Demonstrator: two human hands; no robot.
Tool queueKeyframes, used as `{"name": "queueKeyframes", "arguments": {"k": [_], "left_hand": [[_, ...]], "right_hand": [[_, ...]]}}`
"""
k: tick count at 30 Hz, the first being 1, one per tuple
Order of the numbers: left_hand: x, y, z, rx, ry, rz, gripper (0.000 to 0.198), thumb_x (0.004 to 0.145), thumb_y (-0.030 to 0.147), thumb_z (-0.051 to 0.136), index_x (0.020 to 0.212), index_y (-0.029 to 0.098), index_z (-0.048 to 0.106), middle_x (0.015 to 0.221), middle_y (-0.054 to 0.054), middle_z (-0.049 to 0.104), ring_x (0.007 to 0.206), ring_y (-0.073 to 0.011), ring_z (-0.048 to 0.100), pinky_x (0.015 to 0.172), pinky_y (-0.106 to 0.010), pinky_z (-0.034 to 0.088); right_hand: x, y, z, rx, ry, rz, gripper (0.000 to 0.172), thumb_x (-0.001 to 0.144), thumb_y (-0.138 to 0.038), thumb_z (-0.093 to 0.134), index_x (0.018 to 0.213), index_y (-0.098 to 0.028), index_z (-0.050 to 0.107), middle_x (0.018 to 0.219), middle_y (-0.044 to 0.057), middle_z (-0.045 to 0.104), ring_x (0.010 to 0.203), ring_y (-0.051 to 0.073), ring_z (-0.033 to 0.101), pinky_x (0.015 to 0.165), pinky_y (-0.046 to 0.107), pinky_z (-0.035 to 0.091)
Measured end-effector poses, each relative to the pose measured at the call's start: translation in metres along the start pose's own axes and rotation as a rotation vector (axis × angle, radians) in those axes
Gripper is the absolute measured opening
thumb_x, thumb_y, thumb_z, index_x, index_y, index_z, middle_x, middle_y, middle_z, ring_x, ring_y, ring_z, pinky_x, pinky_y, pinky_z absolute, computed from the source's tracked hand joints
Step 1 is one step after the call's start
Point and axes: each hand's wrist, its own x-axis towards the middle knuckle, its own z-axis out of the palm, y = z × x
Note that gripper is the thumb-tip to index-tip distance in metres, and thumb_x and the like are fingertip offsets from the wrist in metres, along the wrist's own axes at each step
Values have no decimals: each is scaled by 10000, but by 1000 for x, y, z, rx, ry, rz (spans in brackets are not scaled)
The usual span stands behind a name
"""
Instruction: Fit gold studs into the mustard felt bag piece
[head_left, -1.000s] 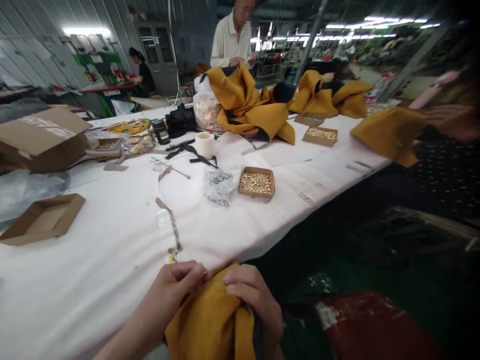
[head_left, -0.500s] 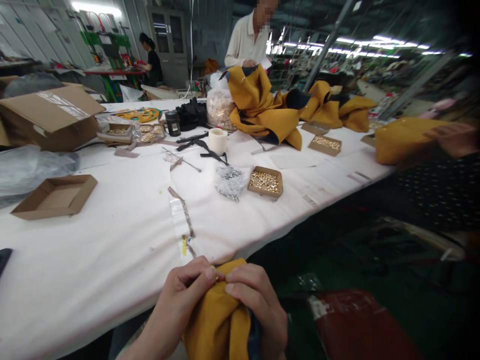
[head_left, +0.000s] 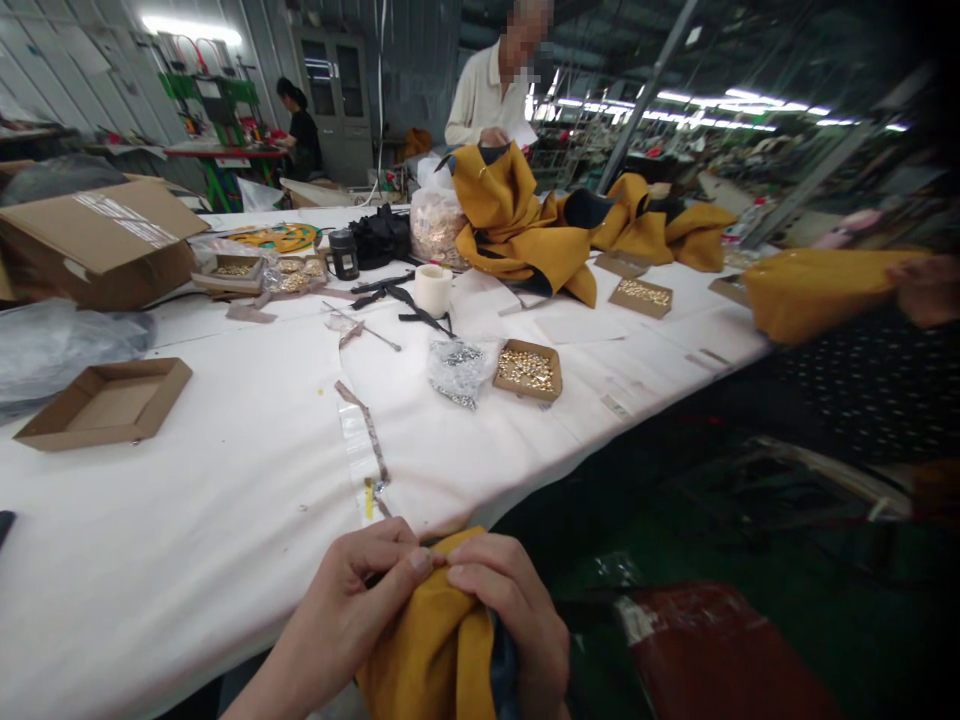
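Note:
A mustard-yellow piece of fabric (head_left: 431, 655) with a dark blue underside is bunched up at the table's front edge, between my hands. My left hand (head_left: 352, 600) pinches its upper edge between thumb and fingers. Right beside it, my right hand (head_left: 517, 595) grips the same edge, with its thumb hidden behind the cloth. The two sets of fingertips nearly meet; anything small between them is covered. Beyond my hands lie a small cardboard tray of gold metal pieces (head_left: 529, 370) and a clear bag of silver metal pieces (head_left: 459, 372).
A shallow cardboard tray (head_left: 109, 400) and a large carton (head_left: 101, 240) stand at left. A white tape roll (head_left: 433, 290) and heaped yellow fabric (head_left: 517, 225) are farther back. At right, a co-worker's hand (head_left: 926, 285) holds another yellow piece. A dark red seat (head_left: 720, 650) is below right.
My left thumb has shifted slightly toward my right fingers, and the gold glint between the fingertips is now covered. The co-worker's yellow piece at right has changed shape. The view has tilted a little.

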Motion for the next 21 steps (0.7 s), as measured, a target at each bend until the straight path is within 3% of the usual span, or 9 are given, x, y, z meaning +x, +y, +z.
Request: {"name": "queueKeyframes", "arguments": {"k": [4, 7, 9, 12, 14, 16, 18, 21], "left_hand": [[-9, 9, -10, 153, -102, 107, 567, 1201, 581, 564, 897, 212, 870, 961, -74, 701, 895, -197, 633, 802, -317, 470], [-20, 15, -15, 303, -34, 247, 447, 1217, 509, 523, 1171, 281, 905, 1245, -101, 786, 1153, -255, 726, 1028, -332, 588], [-25, 25, -15, 396, -2, 356, 432, 1217, 486, 500, 1244, 305, 891, 1343, -103, 791, 1240, -279, 730, 1087, -348, 611], [-25, 43, -9, 496, -61, 455, 540, 1231, 480, 392, 1091, 274, 870, 1106, -109, 808, 987, -264, 740, 923, -368, 624], [-24, 50, -3, 540, -76, 457, 579, 1238, 476, 343, 1024, 265, 838, 1009, -101, 788, 871, -252, 708, 856, -381, 597], [-24, 51, 0, 544, -82, 412, 559, 1235, 485, 353, 1029, 269, 825, 1108, -106, 798, 928, -256, 725, 876, -380, 591], [-23, 45, 1, 479, -79, 341, 510, 1224, 518, 391, 1133, 281, 833, 1277, -109, 783, 1086, -274, 742, 977, -379, 593], [-22, 33, -5, 289, -95, 246, 552, 1212, 609, 379, 1392, 309, 805, 1326, -105, 751, 1206, -303, 722, 1064, -412, 583]], "right_hand": [[1, 5, -3, 9, -9, -85, 141, 1192, -207, 590, 1199, -226, 729, 1187, 88, 841, 1096, 208, 827, 938, 347, 701], [4, 5, -7, 7, -15, -130, 151, 1197, -213, 571, 1183, -208, 721, 1255, 117, 858, 1144, 231, 826, 941, 376, 706], [5, 3, -8, 41, -14, -144, 168, 1196, -226, 560, 1190, -201, 726, 1232, 126, 865, 1128, 249, 823, 904, 398, 711], [4, 1, -9, 86, -41, -86, 153, 1165, -179, 589, 1210, -215, 731, 1189, 105, 871, 1091, 254, 827, 887, 413, 714], [3, 0, -9, 102, -85, -20, 196, 1125, -108, 621, 1217, -235, 738, 1193, 81, 871, 1089, 243, 829, 907, 406, 713], [3, 1, -10, 125, -111, 25, 239, 1102, -67, 631, 1196, -251, 752, 1193, 61, 869, 1088, 227, 830, 932, 386, 708], [7, 2, -13, 169, -107, 57, 241, 1102, -78, 629, 1178, -258, 769, 1200, 57, 868, 1103, 222, 833, 958, 368, 702], [24, 11, -20, 248, -100, 183, 170, 1079, -167, 655, 1113, -234, 807, 1181, 73, 879, 1093, 248, 852, 967, 351, 713]]}}
